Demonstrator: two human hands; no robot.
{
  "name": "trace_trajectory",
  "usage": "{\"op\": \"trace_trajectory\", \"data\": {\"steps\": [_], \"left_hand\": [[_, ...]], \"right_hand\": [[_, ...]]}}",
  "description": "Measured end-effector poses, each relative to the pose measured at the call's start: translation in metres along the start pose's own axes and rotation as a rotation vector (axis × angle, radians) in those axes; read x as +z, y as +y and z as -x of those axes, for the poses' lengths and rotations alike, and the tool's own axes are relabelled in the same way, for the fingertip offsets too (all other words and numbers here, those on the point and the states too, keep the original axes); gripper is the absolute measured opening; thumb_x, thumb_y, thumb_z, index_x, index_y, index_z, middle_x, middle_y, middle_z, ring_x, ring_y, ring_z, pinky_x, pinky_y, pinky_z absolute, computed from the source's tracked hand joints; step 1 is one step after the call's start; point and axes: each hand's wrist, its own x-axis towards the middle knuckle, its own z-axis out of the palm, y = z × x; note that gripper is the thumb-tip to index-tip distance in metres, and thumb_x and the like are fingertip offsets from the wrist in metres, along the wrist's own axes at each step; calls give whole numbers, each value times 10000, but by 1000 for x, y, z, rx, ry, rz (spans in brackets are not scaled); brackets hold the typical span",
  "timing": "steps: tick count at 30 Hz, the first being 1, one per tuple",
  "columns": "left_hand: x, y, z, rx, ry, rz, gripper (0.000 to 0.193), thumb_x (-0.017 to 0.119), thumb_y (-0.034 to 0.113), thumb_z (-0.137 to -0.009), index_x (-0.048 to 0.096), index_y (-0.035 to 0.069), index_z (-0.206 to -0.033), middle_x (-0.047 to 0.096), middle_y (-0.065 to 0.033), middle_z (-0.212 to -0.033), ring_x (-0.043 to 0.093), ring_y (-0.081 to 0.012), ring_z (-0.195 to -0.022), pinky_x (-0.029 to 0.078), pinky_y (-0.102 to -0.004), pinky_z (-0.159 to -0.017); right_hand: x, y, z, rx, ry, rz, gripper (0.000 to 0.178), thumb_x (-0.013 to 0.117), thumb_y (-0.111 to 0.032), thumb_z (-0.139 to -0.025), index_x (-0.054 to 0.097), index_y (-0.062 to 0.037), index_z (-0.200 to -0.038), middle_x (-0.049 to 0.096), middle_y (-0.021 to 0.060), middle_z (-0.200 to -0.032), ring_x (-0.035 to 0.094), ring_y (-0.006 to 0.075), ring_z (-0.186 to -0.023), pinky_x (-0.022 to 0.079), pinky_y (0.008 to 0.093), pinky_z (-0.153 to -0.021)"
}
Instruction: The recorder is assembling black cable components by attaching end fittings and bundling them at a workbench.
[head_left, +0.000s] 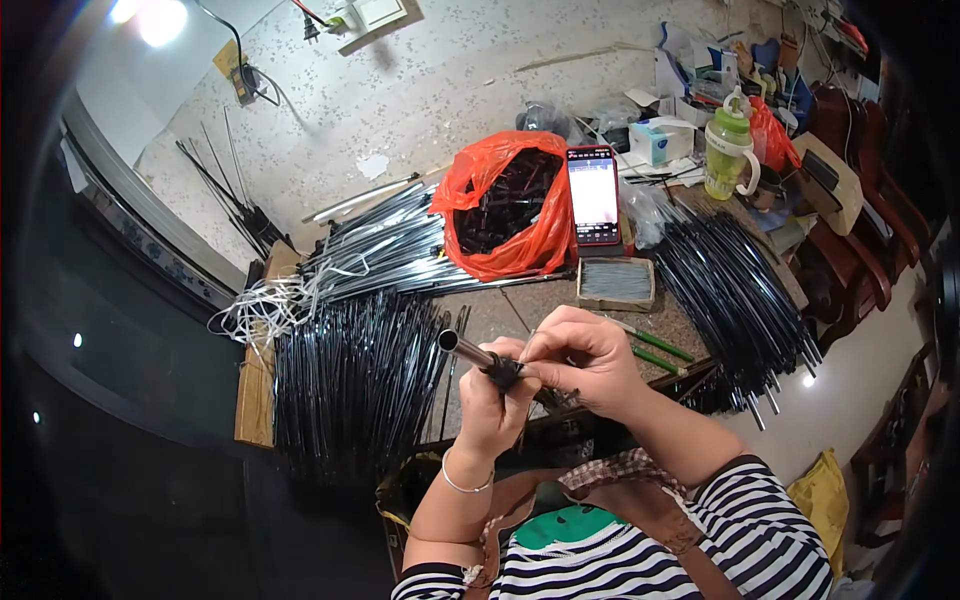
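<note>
My left hand (487,412) is closed around a shiny metal tube (466,350) with a black fitting (503,373) near the grip. The tube's open round end points up and to the left. Close against the fitting, my right hand (590,362) has its thumb and fingers pinched together. Whatever lies between those fingertips is too small or too hidden to name. Just beyond the right hand, two green slim-handled tools (660,355) lie on the table.
Black rods lie bundled at left (350,375) and right (740,295). Behind them are silver rods (385,240), an orange-red bag (540,262) of dark parts, a propped phone (594,195), a box of thin pins (615,284), and a green-lidded bottle (728,150). White cords (270,310) hang at left.
</note>
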Motion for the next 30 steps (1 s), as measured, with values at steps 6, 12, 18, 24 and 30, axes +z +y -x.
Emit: {"op": "trace_trajectory", "data": {"steps": [6,12,18,24,30], "left_hand": [[-16,-13,3,-121,-191,182,250,625,117,-635,444,5,-766,508,-62,-652,470,-109,-526,389,-218,-498],[-9,14,-1,-227,-397,430,263,608,111,-651,508,-31,-849,544,-74,-700,507,-92,-604,411,-211,-540],[4,5,11,-59,-2,288,414,598,90,-656,418,-53,-1000,512,-62,-858,482,-91,-691,390,-207,-620],[4,19,-10,-30,271,36,435,492,43,-711,317,-68,-1093,495,-16,-573,433,-55,-474,410,-210,-487],[-40,8,-8,95,217,508,354,448,80,-762,345,-78,-1062,342,25,-397,318,-41,-320,373,-208,-422]], "right_hand": [[12,-9,-4,300,39,-203,151,638,-16,-571,510,-15,-652,415,-16,-588,366,46,-509,277,158,-466],[12,-17,9,79,57,254,291,691,-94,-487,506,-61,-710,423,25,-665,417,103,-587,324,200,-520],[8,-23,8,-616,7,852,252,612,-83,-536,565,-49,-781,517,30,-675,464,193,-621,369,284,-537],[5,-11,21,-520,-20,674,262,547,12,-585,540,-8,-846,515,57,-659,504,176,-546,406,258,-457],[-48,36,45,-99,52,932,331,579,-52,-613,510,-42,-937,521,144,-858,511,267,-778,420,322,-645]]}}
